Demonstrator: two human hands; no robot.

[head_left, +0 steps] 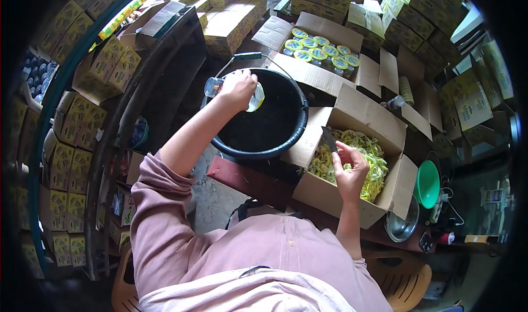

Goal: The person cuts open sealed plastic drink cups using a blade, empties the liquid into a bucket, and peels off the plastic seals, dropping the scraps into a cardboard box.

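Over the rim of a black bucket [301, 130], my left hand [240, 87] is closed on a clear container, tilted on its side, with a yellow-edged round end showing below the fingers. A second small clear jar [213, 86] shows at the wrist side of that hand. My right hand [351, 172] pinches a dark, flat, blade-like tool [330, 140] that points up and away. It is above an open carton [366, 111] filled with yellow-green strips [374, 163].
Behind the bucket, an open box [330, 29] holds several lidded jars [318, 53]. A green bowl [427, 184] and a glass bowl [401, 224] stand at the right. Stacked cartons [234, 29] rise behind and on both sides. The bucket's handle [247, 56] stands up.
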